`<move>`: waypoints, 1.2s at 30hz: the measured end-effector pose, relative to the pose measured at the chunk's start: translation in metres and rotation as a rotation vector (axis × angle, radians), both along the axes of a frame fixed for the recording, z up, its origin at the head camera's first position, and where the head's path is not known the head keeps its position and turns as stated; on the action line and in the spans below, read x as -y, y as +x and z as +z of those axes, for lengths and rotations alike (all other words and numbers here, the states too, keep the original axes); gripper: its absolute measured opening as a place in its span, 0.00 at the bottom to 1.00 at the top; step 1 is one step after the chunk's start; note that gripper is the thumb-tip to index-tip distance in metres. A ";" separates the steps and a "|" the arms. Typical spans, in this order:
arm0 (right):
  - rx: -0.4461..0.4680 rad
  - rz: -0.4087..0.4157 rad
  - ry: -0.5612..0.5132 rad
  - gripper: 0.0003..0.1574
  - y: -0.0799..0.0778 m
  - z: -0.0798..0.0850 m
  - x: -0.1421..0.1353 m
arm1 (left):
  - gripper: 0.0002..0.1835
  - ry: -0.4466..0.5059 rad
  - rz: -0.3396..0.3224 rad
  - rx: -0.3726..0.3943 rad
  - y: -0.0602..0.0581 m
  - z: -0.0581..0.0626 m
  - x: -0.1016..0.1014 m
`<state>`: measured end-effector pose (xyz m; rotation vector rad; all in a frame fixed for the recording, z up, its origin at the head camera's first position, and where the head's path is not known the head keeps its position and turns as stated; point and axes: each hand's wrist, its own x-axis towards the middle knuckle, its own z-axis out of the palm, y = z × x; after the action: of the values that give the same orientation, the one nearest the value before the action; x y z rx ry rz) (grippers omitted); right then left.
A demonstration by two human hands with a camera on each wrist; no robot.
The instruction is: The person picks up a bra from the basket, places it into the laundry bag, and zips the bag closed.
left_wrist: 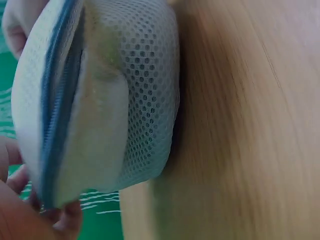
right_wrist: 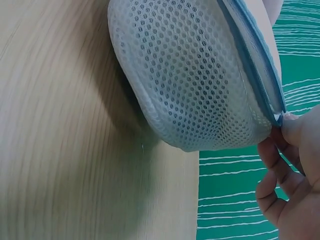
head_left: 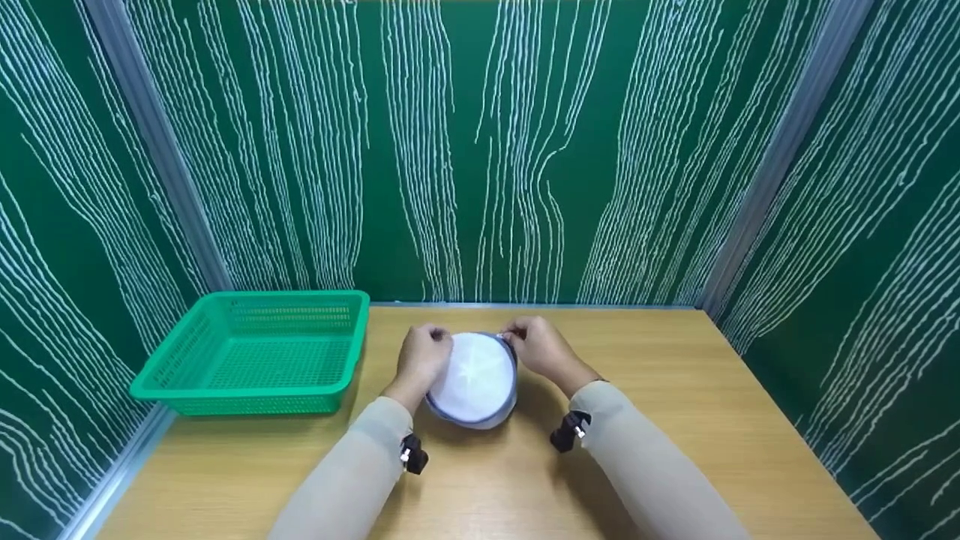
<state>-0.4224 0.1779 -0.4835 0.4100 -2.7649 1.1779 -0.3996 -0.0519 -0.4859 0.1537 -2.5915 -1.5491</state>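
Observation:
A round, drum-shaped mesh laundry bag (head_left: pixel 474 379) with a smooth white lid and a blue zipper (left_wrist: pixel 61 100) round its edge stands on the table between both hands. My left hand (head_left: pixel 425 355) grips the lid's far left edge, fingers curled at the rim. On the far right, my right hand (head_left: pixel 544 346) pinches the rim at one end of the zipper, thumb against the fingers. Honeycomb mesh (right_wrist: pixel 175 70) forms the side wall. In the left wrist view the two blue zipper bands stand slightly apart, beside a pale fabric flap (left_wrist: pixel 102 120).
A green plastic basket (head_left: pixel 247 391) with perforated walls stands at the left on the wooden table (head_left: pixel 645 375). Green panels (head_left: pixel 420 150) with white wavy lines rise behind and on both sides, joined by grey metal posts (head_left: pixel 780 150).

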 end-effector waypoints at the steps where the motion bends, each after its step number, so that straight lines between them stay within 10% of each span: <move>1: 0.001 -0.002 0.001 0.09 0.000 0.000 0.000 | 0.13 -0.042 -0.012 -0.027 0.000 0.002 -0.002; 14: -0.005 0.019 0.019 0.09 0.003 0.005 0.004 | 0.15 -0.261 -0.221 -0.098 -0.001 0.012 -0.024; 24: -0.059 0.088 0.012 0.09 -0.002 0.003 0.005 | 0.09 -0.343 -0.204 -0.137 -0.009 0.011 -0.028; 36: -0.032 0.065 0.017 0.09 -0.005 0.000 0.000 | 0.12 -0.324 -0.178 -0.011 -0.005 0.008 -0.024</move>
<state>-0.4270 0.1775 -0.4832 0.5195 -2.7559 1.1522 -0.4048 -0.0283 -0.4776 -0.1175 -2.8673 -1.1456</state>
